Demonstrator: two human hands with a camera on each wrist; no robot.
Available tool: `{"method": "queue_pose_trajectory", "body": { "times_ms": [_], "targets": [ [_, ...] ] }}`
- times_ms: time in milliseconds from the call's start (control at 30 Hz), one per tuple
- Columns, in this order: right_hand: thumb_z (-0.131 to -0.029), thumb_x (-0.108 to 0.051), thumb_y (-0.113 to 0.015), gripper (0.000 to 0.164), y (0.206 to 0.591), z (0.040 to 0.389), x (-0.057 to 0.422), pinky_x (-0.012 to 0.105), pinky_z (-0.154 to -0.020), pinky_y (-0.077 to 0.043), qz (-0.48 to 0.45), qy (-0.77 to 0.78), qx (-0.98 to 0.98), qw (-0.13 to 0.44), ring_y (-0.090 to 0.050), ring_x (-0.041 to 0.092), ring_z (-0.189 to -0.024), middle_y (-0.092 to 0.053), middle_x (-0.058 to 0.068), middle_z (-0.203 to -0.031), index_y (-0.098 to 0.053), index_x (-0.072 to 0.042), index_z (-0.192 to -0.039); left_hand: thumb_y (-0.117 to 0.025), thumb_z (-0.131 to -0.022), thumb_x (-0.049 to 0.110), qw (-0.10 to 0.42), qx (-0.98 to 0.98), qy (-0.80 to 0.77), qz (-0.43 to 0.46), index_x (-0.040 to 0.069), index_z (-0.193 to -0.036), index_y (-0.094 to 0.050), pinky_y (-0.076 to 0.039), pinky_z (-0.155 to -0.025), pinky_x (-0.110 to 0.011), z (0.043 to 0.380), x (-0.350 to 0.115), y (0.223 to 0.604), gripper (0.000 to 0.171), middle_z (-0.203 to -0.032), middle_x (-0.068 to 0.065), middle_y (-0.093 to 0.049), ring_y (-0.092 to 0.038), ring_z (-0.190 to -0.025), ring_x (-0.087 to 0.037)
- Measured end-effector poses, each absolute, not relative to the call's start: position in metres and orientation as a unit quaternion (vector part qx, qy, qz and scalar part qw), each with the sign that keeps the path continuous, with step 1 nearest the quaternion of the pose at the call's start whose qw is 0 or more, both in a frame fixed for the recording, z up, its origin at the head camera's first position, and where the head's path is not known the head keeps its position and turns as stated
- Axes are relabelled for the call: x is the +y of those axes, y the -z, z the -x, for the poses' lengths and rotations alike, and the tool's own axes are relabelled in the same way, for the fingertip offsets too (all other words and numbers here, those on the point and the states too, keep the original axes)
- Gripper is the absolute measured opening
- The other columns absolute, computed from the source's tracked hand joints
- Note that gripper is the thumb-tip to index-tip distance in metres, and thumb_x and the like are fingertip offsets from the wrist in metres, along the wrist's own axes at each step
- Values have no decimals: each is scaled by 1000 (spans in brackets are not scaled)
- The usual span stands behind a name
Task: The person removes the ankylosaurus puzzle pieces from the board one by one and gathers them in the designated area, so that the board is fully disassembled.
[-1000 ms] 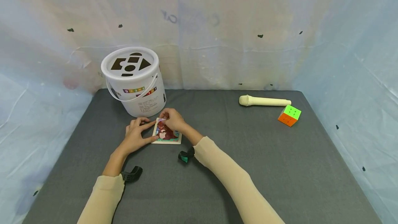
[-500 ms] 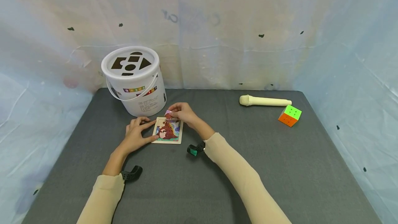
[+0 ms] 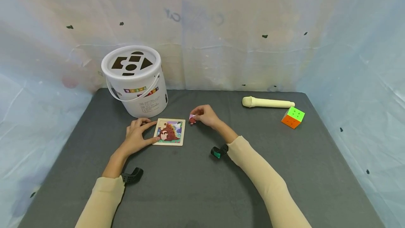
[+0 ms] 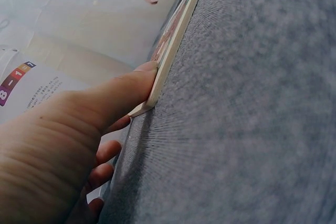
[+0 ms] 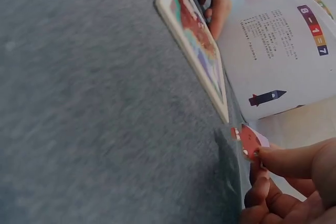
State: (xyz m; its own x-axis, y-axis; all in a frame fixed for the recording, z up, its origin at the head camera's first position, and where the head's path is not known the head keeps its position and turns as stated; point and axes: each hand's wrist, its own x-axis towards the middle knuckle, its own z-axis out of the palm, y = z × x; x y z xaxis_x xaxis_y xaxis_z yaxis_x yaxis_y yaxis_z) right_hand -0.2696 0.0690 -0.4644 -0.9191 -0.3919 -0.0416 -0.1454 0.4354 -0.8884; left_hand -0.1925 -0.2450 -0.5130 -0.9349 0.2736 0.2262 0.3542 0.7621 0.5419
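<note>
A small wooden jigsaw puzzle board point(image 3: 171, 144) with a red dinosaur picture lies flat on the grey table. Its upper left corner shows bare wood where no piece sits. My left hand point(image 3: 135, 135) rests at the board's left edge, thumb point(image 4: 139, 80) on the frame and index finger reaching the far corner. To the right of the board, my right hand point(image 3: 207, 116) pinches a red and pink puzzle piece point(image 5: 250, 141) between thumb and fingers, close over the cloth. Part of the piece is hidden behind the thumb.
A white bucket point(image 3: 143, 106) with shape holes in its lid stands just behind my left hand. Toward the back right lie a cream toy microphone point(image 3: 269, 103) and a green and orange puzzle cube point(image 3: 293, 118). Plastic sheeting point(image 3: 215, 38) hangs behind the table.
My right hand has lifted the piece from the board's upper left area and carried it right, past the frame. The left hand has stayed at the board's left edge.
</note>
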Motion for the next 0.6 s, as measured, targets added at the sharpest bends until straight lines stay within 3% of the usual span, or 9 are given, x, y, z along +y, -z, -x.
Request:
{"method": "queue_pose_trajectory", "body": {
  "times_ms": [600],
  "targets": [
    [-87, -1, -76, 16, 472, 260, 69, 23, -58, -41, 208, 441, 868, 94, -51, 13, -66, -67, 9, -86, -73, 1, -103, -81, -81, 45, 47, -939, 302, 161, 8, -139, -59, -23, -92, -60, 193, -246, 511, 73, -132, -14, -43, -33, -115, -36]
  ]
}}
